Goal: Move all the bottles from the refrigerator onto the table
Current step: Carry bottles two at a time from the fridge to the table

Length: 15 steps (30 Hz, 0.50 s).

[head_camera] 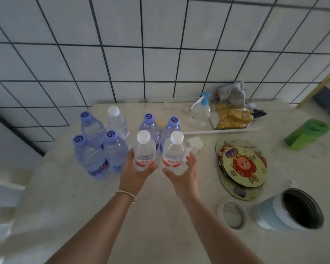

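Note:
Two small red-labelled water bottles with white caps stand side by side on the pale table (pixel 160 216). My left hand (pixel 135 174) wraps around the left bottle (pixel 144 151). My right hand (pixel 183 176) is spread open around the base of the right bottle (pixel 173 152), fingers apart and loose. Behind them stand several blue-capped bottles, among them two (pixel 91 159) (pixel 116 149) at the left, and one clear white-capped bottle (pixel 117 121). The refrigerator is out of view.
A pump dispenser (pixel 200 113), a yellow packet (pixel 232 116) and a grey cloth sit by the tiled wall. Round cartoon coasters (pixel 242 166), a green object (pixel 307 133), a light blue jar (pixel 291 210) and its lid (pixel 232 214) lie to the right.

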Motion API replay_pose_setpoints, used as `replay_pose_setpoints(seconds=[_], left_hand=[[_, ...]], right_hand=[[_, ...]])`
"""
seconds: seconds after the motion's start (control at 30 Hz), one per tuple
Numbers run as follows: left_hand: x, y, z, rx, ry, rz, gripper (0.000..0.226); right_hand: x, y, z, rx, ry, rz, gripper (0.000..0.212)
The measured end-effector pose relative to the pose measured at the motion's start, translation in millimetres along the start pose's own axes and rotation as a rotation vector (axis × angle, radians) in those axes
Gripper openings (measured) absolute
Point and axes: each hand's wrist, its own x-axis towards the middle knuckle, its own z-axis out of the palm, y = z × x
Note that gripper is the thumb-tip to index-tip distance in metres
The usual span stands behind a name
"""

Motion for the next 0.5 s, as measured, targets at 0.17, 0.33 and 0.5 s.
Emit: replay_pose_setpoints(seconds=[0.17, 0.33, 0.5], left_hand=[[-40.9, 10.6, -27.9, 0.037, 0.135, -0.09, 0.073], [-89.2, 39.6, -76.4, 0.087, 0.33, 0.027, 0.06], [-170.7, 76.2, -124.2, 0.07, 0.576, 0.093, 0.056]], right_hand=[[-44.3, -10.1, -14.2, -0.07, 0.09, -0.075, 0.086], [-84.8, -30.4, -25.7, -0.111, -0.079, -0.244, 0.081], [-130.4, -56.1, -34.6, -0.165, -0.307, -0.487, 0.087]])
